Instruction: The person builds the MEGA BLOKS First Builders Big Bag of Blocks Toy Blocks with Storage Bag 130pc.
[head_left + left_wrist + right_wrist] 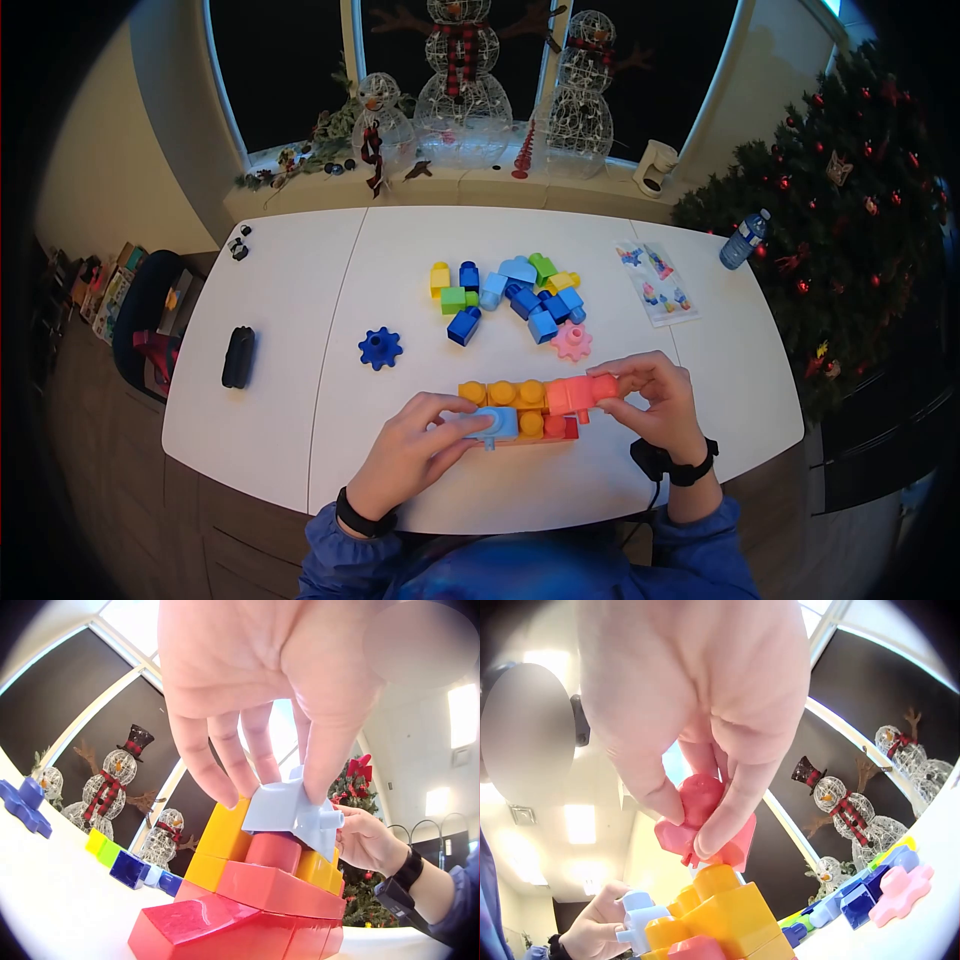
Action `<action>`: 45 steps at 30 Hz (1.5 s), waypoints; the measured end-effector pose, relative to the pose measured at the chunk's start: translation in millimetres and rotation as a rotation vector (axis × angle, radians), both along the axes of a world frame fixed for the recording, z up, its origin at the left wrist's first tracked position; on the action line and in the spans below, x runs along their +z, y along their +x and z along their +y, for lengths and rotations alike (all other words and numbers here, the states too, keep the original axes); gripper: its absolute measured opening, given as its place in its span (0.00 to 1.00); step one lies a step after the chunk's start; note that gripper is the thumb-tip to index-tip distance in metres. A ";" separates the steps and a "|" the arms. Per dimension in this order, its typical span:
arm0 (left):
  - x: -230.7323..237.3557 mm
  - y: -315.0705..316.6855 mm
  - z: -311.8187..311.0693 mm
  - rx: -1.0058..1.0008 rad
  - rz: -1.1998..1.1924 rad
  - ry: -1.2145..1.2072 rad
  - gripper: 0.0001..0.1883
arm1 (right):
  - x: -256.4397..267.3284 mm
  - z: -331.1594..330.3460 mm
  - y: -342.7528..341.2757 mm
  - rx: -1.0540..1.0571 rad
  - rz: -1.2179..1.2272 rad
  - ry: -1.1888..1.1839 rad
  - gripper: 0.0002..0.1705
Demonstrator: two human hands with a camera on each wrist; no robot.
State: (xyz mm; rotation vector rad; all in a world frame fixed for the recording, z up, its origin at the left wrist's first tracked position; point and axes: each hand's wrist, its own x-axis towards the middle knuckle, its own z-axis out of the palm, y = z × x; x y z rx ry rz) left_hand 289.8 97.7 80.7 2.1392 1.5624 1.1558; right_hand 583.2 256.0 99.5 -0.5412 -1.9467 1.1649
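Left hand [410, 455]: grasping; thumb and fingers pinched the light blue block [289, 810] at the left end of the built stack's near row. In the left wrist view I logged that block as tilted, above a red round stud [274, 852].

Right hand [655, 405]: grasping; thumb and fingertips pinched the coral-red piece [705, 817] at the right end of the stack, above a yellow block [735, 919].

Built stack [531, 424]: lay near the front edge of the worktop [250, 430], between the hands; I noted yellow-orange blocks over red ones.

Loose blocks [520, 300]: grouped beyond the stack; dark blue, light blue, green and yellow.

Gears: I recorded a dark blue gear [381, 347] to the left of the group and a pink gear [571, 341] at its near right side.

Worktop edges: black case [238, 357] at left; printed sheet [658, 284] and water bottle [745, 240] at far right.

Window sill: three wire snowmen [463, 100] stood there, with a decorated tree [830, 210] to the right.
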 end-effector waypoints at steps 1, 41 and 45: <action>0.9 0.2 -0.1 0.002 0.008 0.005 0.22 | 3.8 -0.8 0.1 0.019 -0.062 0.059 0.21; -34.0 -85.7 160.5 0.503 0.077 -0.123 0.20 | -26.1 -19.4 -34.9 0.051 -0.120 0.350 0.20; -50.2 -96.2 208.1 0.575 0.278 -0.212 0.27 | -26.7 -21.4 -35.8 0.042 -0.109 0.349 0.19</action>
